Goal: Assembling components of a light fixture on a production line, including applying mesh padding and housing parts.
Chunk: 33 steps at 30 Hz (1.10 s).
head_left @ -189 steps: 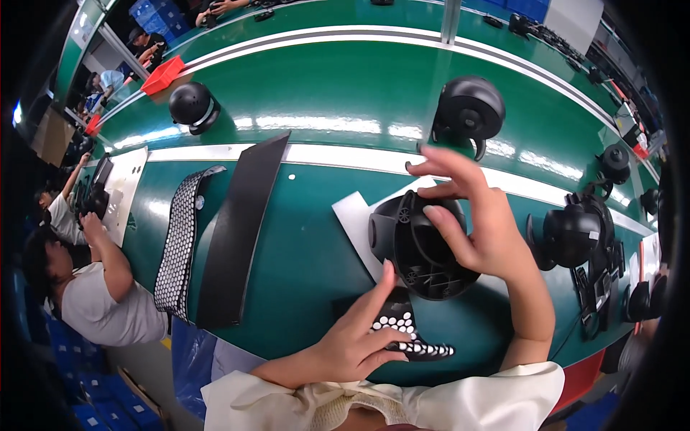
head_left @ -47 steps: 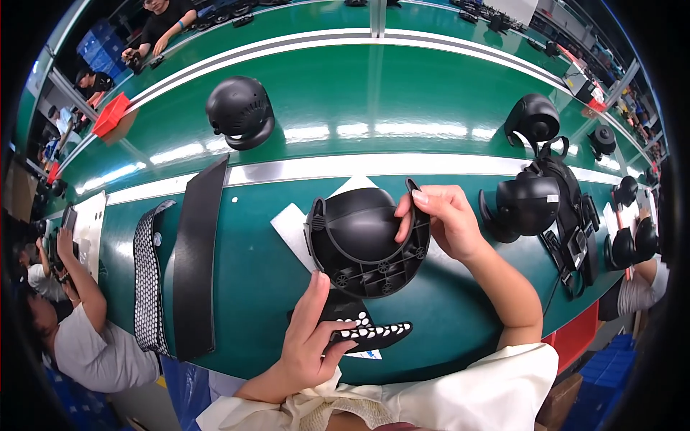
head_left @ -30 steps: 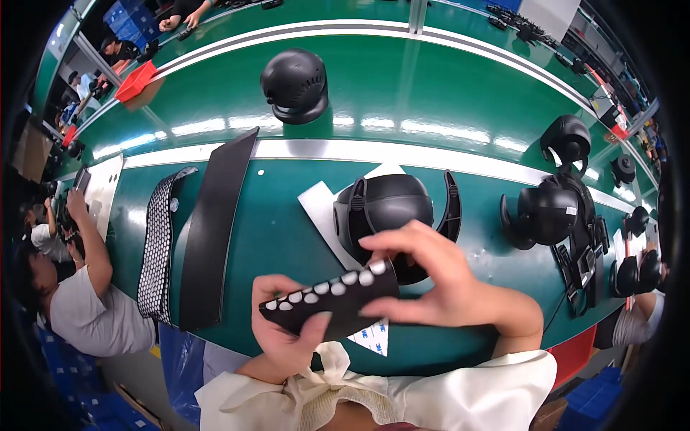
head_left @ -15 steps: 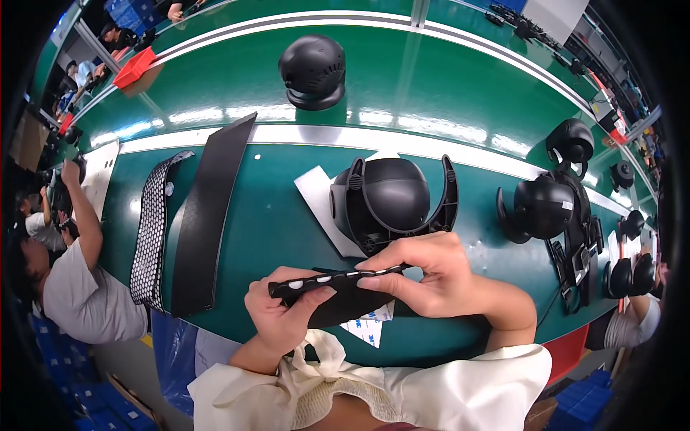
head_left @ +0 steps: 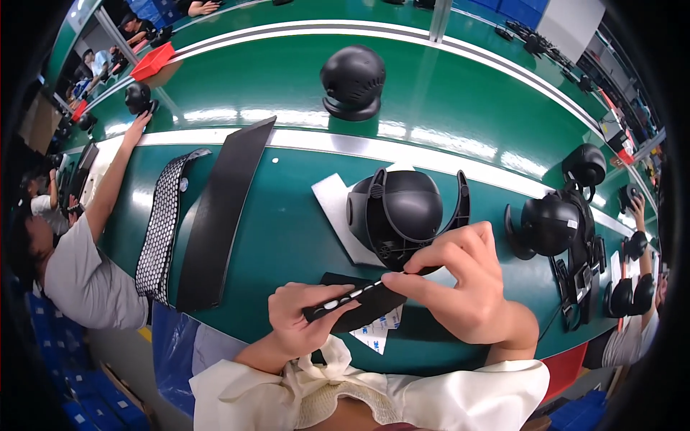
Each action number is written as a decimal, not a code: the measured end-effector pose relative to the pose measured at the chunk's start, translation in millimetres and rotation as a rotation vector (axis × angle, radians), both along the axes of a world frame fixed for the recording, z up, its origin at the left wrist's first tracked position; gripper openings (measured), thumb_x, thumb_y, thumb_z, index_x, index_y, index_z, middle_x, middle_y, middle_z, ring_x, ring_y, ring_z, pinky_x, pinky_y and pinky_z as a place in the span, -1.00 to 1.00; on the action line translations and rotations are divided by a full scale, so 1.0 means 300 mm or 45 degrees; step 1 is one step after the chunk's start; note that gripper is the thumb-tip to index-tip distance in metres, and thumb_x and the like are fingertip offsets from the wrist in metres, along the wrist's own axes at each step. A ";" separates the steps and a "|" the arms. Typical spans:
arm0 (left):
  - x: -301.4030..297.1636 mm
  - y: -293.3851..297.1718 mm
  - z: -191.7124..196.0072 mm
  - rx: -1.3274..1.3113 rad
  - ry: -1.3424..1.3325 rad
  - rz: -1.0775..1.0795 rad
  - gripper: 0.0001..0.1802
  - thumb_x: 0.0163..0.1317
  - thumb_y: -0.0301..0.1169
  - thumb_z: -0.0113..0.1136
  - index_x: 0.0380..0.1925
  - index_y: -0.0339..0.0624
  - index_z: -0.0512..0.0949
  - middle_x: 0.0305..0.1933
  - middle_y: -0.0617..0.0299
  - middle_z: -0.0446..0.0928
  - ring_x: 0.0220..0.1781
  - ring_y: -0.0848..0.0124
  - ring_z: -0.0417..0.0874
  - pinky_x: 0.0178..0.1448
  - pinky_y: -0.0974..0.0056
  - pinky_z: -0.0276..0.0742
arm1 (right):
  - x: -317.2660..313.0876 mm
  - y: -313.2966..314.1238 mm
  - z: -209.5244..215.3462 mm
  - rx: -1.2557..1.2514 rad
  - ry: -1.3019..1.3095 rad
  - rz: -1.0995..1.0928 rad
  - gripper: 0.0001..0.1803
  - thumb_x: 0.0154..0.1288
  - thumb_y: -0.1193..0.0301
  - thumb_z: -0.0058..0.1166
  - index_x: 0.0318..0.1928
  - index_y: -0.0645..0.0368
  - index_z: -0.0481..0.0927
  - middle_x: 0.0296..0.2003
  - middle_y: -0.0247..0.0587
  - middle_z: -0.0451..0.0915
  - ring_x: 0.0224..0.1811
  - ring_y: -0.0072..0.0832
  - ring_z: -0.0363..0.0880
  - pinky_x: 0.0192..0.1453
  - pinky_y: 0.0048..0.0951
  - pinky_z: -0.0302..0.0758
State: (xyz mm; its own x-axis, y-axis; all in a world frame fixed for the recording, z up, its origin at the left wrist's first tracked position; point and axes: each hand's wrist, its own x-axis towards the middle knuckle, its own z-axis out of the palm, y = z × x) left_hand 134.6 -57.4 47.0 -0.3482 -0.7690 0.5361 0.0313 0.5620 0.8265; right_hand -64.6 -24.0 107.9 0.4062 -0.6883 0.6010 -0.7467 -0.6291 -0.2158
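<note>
Between my hands is a narrow black strip with white spots (head_left: 343,300), tilted so that its right end is higher. My left hand (head_left: 300,316) is closed on its lower end, thumb and fingers on either side. At the upper end my right hand (head_left: 463,291) pinches the strip between thumb and forefinger. Below it lies a dark flat piece (head_left: 370,310), partly hidden, over a white printed paper (head_left: 377,339). Just beyond my hands a glossy black rounded shell with curved arms (head_left: 411,208) rests on a white foam sheet (head_left: 336,208).
To the left lie a black strip with white honeycomb cells (head_left: 157,233) and a long black sheet (head_left: 223,215). A black domed unit (head_left: 352,82) stands on the green belt (head_left: 273,79). More black units (head_left: 550,224) with straps sit at right. Co-workers (head_left: 93,273) work on both sides.
The strip has gone from nearly level to slanting, its right end now higher. My right hand's fingers have shifted upward. The left co-worker's hand now reaches a black unit on the belt.
</note>
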 end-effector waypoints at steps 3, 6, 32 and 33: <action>0.008 -0.002 -0.004 -0.010 0.017 0.001 -0.80 -0.17 -0.65 0.26 -0.44 -0.38 0.54 -0.52 0.04 0.58 -0.59 0.35 0.62 -0.50 0.46 0.46 | 0.013 0.000 -0.019 -0.034 -0.023 -0.050 -0.60 -0.45 0.48 0.08 -0.38 0.11 0.61 -0.48 -0.44 0.42 -0.45 -0.51 0.33 -0.38 -0.48 0.14; 0.022 0.004 -0.008 0.041 0.008 0.095 -0.83 -0.14 -0.61 0.28 -0.48 -0.35 0.51 -0.57 0.10 0.56 -0.62 0.42 0.58 -0.53 0.48 0.43 | 0.032 -0.002 -0.018 -0.056 0.008 -0.026 -0.62 -0.39 0.49 0.07 -0.36 0.16 0.58 -0.48 -0.38 0.39 -0.47 -0.51 0.31 -0.40 -0.48 0.14; 0.060 -0.064 -0.004 0.118 -0.083 -0.636 -0.74 -0.29 -0.52 0.35 -0.53 -0.21 0.48 -0.37 0.19 0.50 -0.29 0.30 0.49 -0.20 0.29 0.35 | -0.027 -0.054 0.003 0.417 -0.825 0.291 -0.40 -0.09 0.63 0.18 0.03 0.26 0.25 -0.35 -0.26 0.50 -0.29 -0.53 0.46 -0.19 -0.56 0.30; 0.047 -0.047 0.016 -0.038 -0.284 -0.534 -0.72 -0.36 -0.48 0.35 -0.56 -0.17 0.48 -0.19 0.16 0.45 -0.12 0.20 0.42 -0.08 0.23 0.31 | -0.037 -0.066 0.005 0.456 -0.837 0.206 -0.36 -0.07 0.65 0.14 0.07 0.25 0.18 -0.37 -0.31 0.48 -0.28 -0.61 0.45 -0.19 -0.60 0.27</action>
State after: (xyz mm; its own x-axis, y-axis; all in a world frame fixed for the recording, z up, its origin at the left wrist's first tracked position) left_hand 148.6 -71.7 51.8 -0.7344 -0.5228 0.4328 0.0842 0.5626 0.8225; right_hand -75.7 -43.7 109.5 0.1547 -0.8488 0.5056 -0.2990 -0.5280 -0.7949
